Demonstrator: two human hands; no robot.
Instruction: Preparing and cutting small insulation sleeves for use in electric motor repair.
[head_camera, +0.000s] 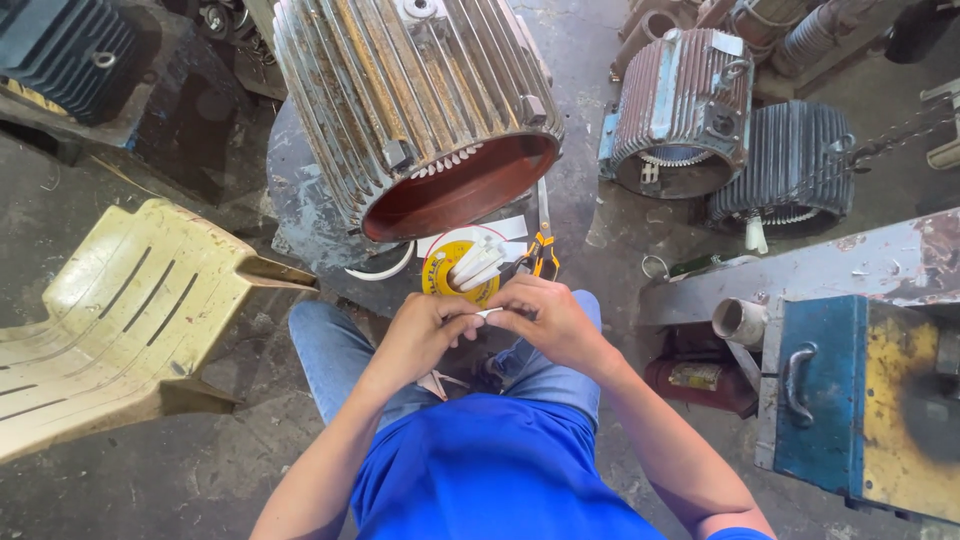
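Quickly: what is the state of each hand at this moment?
Left hand: closed, pinching one end of a small white strip.
Right hand: closed, pinching the other end of the same strip.

Your fingers (470, 318) hide most of the small white strip (489, 313) pinched between them, so its length can't be told. The big motor housing (415, 100) runs off the far edge, and your elbows leave the near one.

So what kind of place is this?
Probably a motor repair workshop: a big ribbed motor casing lies open in front, two more casings rest on the stained concrete floor, with scissors nearby.
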